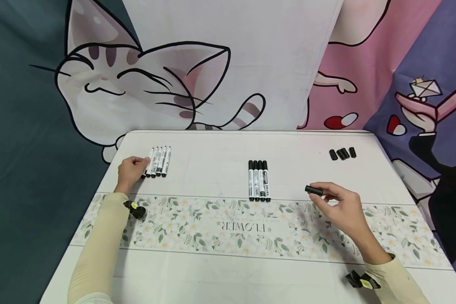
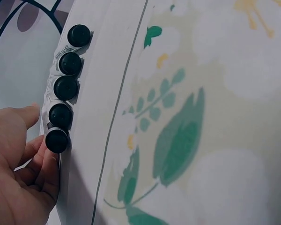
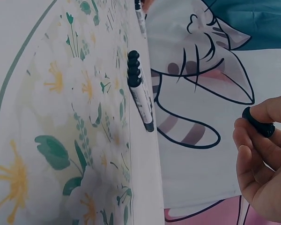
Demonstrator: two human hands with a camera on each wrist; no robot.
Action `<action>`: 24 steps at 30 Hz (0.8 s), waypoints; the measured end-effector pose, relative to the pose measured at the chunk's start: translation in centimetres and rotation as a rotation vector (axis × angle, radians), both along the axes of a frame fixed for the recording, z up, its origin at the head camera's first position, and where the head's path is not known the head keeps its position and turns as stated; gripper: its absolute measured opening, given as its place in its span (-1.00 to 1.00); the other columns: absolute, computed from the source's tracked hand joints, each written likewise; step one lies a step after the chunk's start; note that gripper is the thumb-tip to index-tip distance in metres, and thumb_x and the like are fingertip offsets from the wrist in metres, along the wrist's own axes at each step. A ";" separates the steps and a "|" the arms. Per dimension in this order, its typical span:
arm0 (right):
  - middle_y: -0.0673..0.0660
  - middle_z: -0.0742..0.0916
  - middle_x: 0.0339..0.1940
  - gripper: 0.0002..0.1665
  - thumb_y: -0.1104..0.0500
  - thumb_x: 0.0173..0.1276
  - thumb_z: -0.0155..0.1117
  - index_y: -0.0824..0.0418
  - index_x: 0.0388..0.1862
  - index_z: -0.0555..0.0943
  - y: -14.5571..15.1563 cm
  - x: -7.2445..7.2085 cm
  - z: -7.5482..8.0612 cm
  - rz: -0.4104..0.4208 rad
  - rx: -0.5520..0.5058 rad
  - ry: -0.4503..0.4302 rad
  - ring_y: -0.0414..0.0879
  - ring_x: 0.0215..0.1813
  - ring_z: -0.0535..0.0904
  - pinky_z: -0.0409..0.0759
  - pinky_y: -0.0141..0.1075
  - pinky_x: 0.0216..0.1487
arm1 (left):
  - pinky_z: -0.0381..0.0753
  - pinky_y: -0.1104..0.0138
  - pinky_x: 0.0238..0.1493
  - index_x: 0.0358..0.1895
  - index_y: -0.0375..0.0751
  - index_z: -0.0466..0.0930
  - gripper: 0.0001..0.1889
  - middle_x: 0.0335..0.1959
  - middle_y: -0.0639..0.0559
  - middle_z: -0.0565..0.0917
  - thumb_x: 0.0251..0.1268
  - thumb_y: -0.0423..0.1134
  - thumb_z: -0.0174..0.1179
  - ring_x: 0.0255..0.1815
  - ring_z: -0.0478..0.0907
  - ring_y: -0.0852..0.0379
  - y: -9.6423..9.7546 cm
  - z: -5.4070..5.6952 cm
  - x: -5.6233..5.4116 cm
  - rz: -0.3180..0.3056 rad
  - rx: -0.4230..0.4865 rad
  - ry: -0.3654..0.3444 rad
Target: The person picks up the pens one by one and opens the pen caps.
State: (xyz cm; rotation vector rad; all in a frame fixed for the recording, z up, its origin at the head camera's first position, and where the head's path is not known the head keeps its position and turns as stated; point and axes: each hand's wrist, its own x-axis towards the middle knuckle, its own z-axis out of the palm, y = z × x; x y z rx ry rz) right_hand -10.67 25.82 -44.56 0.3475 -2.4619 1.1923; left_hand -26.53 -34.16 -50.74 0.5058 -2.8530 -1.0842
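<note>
At the left of the table lies a row of white uncapped markers point(image 1: 158, 162), black ends toward me. My left hand point(image 1: 131, 172) pinches the leftmost marker point(image 2: 56, 140) of that row between thumb and fingers; the hand hides part of it in the head view. Over the right side of the table, my right hand point(image 1: 340, 207) holds a black marker cap point(image 1: 313, 190) between thumb and fingers. The right wrist view also has this cap point(image 3: 258, 123) in the fingers. Several capped markers point(image 1: 259, 181) lie side by side mid-table.
Several loose black caps point(image 1: 343, 153) lie at the back right of the table. A floral band point(image 1: 243, 228) with printed lettering crosses the white tabletop point(image 1: 228, 274). Behind the far edge hangs a cloth point(image 1: 281, 63) with cartoon cats.
</note>
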 end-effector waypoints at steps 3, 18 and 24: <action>0.13 0.82 -0.29 -0.57 0.45 0.13 0.55 0.14 -0.02 0.78 0.1 0.0 -0.1 0.000 -0.017 -0.007 -0.40 -0.35 0.62 0.46 -0.52 -0.53 | 0.50 0.23 -0.22 0.14 -0.34 0.62 -0.37 -0.07 -0.21 0.64 0.52 0.23 0.04 -0.19 0.54 -0.04 0.0 0.1 0.1 -0.009 0.009 0.002; 0.11 0.84 -0.28 -0.57 0.45 0.14 0.54 0.16 -0.01 0.78 0.5 0.1 0.0 -0.021 -0.041 -0.014 -0.41 -0.34 0.63 0.46 -0.53 -0.51 | 0.52 0.24 -0.20 0.19 -0.32 0.60 -0.39 -0.03 -0.21 0.65 0.53 0.21 0.03 -0.11 0.58 -0.09 0.3 0.1 0.5 -0.012 0.011 0.043; 0.19 0.83 -0.27 -0.57 0.45 0.13 0.55 0.17 -0.01 0.78 0.7 -0.2 0.3 -0.036 -0.034 0.000 -0.44 -0.33 0.62 0.48 -0.58 -0.40 | 0.57 0.08 -0.05 0.28 -0.27 0.56 -0.39 0.08 -0.23 0.66 0.51 0.20 0.05 0.05 0.59 -0.15 1.4 0.6 0.9 0.008 0.020 0.172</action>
